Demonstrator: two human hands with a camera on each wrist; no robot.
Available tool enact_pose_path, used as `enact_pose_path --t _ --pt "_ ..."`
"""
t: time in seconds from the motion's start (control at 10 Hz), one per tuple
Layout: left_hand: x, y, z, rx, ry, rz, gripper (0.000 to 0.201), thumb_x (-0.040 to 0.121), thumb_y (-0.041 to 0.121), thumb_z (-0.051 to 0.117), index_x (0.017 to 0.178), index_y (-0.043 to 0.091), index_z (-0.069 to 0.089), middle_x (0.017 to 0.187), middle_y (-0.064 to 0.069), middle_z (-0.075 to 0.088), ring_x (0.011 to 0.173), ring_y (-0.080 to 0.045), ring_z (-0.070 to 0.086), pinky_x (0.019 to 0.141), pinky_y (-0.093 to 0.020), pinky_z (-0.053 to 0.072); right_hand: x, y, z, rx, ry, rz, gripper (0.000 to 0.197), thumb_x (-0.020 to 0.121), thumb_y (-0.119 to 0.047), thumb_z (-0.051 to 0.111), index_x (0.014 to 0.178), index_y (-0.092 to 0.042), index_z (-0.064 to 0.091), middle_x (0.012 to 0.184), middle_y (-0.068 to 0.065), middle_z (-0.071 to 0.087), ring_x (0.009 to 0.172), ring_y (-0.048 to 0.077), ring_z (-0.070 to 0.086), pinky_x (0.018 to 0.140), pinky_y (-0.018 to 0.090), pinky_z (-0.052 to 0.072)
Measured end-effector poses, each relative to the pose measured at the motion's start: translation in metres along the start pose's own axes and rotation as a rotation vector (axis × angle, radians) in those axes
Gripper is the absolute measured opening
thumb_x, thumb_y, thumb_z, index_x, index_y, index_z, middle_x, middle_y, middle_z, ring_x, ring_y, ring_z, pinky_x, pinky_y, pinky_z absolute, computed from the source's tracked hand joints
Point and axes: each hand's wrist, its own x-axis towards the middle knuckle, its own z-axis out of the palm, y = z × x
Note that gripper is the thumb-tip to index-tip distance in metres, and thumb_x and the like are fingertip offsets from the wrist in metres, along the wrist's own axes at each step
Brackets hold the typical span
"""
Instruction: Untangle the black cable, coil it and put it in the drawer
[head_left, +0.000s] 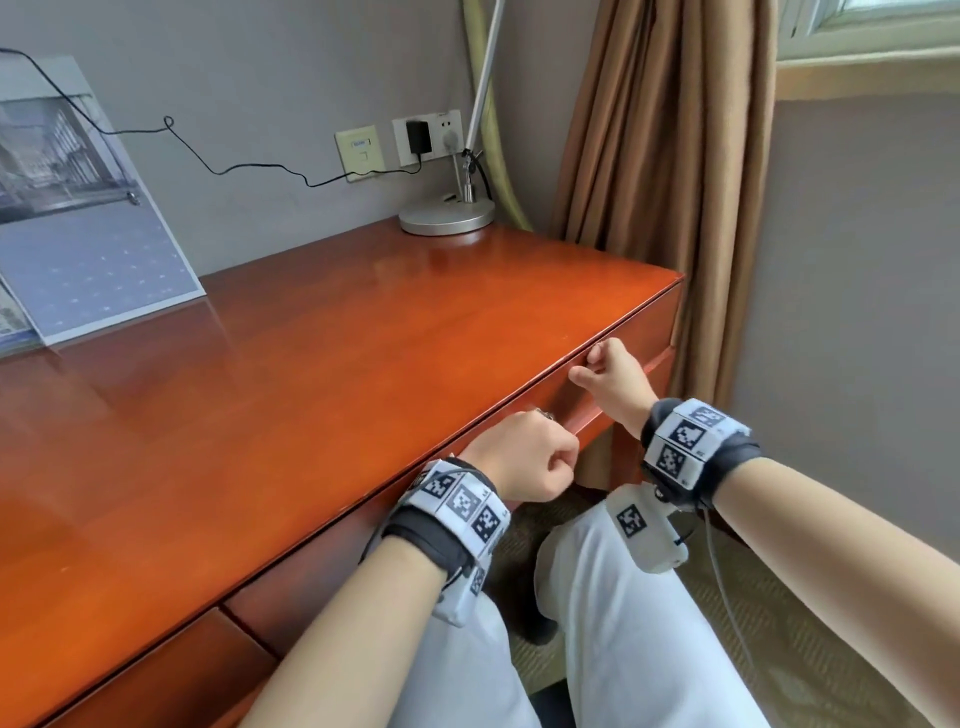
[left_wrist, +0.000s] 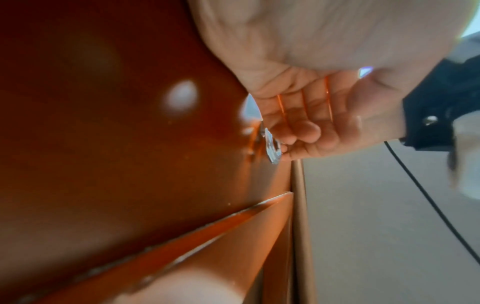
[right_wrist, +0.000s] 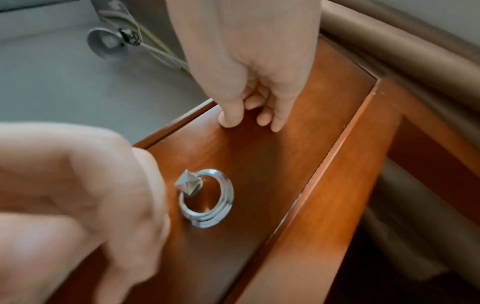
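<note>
The drawer (head_left: 569, 410) sits under the desk's right front edge, its front (right_wrist: 272, 164) flush with the frame. A silver ring handle (right_wrist: 207, 197) hangs flat and free on it. My left hand (head_left: 524, 462) is curled in a fist just left of the ring handle (left_wrist: 271, 148), fingertips close to it and holding nothing. My right hand (head_left: 608, 374) is curled too, with its thumb (right_wrist: 231, 117) and a fingertip touching the drawer front near the top edge. A thin black cable (head_left: 234, 169) runs along the wall from a plugged-in adapter (head_left: 418, 137). No coiled cable shows.
The glossy wooden desk (head_left: 311, 389) carries a lamp base (head_left: 447, 215) at the back and a leaning calendar (head_left: 88, 208) at the left. A brown curtain (head_left: 660, 156) hangs right of the desk. A second drawer front (head_left: 171, 670) sits lower left. My knees are below.
</note>
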Motion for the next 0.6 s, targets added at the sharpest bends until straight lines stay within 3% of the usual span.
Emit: enact_pose_path --t 0.1,0.2,0.3,0.4,0.5,0.6 --pt "0.0 0.003 -0.003 -0.024 -0.027 0.003 0.022 0.07 0.016 0.045 0.072 0.011 0.066 0.065 0.001 0.06 0.064 -0.013 0.046 0.062 -0.023 0.035 0.002 -0.001 -0.006 -0.011 -0.038 0.031 0.027 0.086 -0.016 0.065 0.084 -0.015 0.038 0.073 -0.003 0.042 0.06 0.01 0.036 0.053 0.021 0.031" --pt "-0.002 0.003 -0.003 -0.027 -0.037 -0.012 0.017 0.074 0.013 0.049 0.072 0.011 0.065 0.064 0.003 0.055 0.064 -0.014 0.046 0.062 -0.024 0.036 0.003 -0.007 -0.009 -0.036 -0.084 0.058 0.031 0.085 -0.017 0.064 0.077 -0.02 0.035 0.072 -0.002 0.043 0.059 0.011 0.037 0.051 0.023 0.032" --pt "0.0 -0.001 0.001 -0.082 -0.027 -0.053 0.015 0.075 0.016 0.05 0.069 0.018 0.063 0.062 0.009 0.053 0.064 -0.015 0.052 0.06 -0.026 0.042 0.002 -0.011 -0.01 -0.007 -0.148 0.129 0.027 0.085 -0.012 0.06 0.078 -0.019 0.036 0.081 0.005 0.049 0.07 0.019 0.047 0.069 0.036 0.049" --pt "0.005 0.003 -0.002 -0.193 -0.01 -0.124 0.016 0.079 0.011 0.052 0.07 0.018 0.064 0.065 0.008 0.058 0.063 -0.013 0.055 0.06 -0.027 0.046 0.001 -0.015 -0.015 0.024 -0.174 0.156 0.022 0.086 -0.006 0.055 0.078 -0.018 0.039 0.079 0.005 0.051 0.071 0.019 0.049 0.069 0.032 0.048" --pt "0.016 0.013 -0.006 -0.285 -0.02 -0.176 0.018 0.083 0.011 0.054 0.078 0.013 0.071 0.072 -0.001 0.066 0.065 -0.014 0.058 0.059 -0.028 0.046 0.001 -0.019 -0.024 0.051 -0.208 0.169 0.012 0.088 -0.003 0.049 0.083 -0.014 0.047 0.075 0.003 0.052 0.068 0.016 0.053 0.07 0.031 0.052" --pt "0.034 0.021 -0.017 -0.569 0.042 -0.19 0.022 0.082 0.006 0.051 0.07 0.012 0.069 0.064 0.002 0.065 0.048 -0.006 0.053 0.05 -0.019 0.042 0.013 -0.022 -0.042 0.089 -0.17 0.171 0.023 0.09 0.001 0.044 0.075 -0.016 0.05 0.07 0.002 0.051 0.062 0.013 0.052 0.066 0.029 0.053"
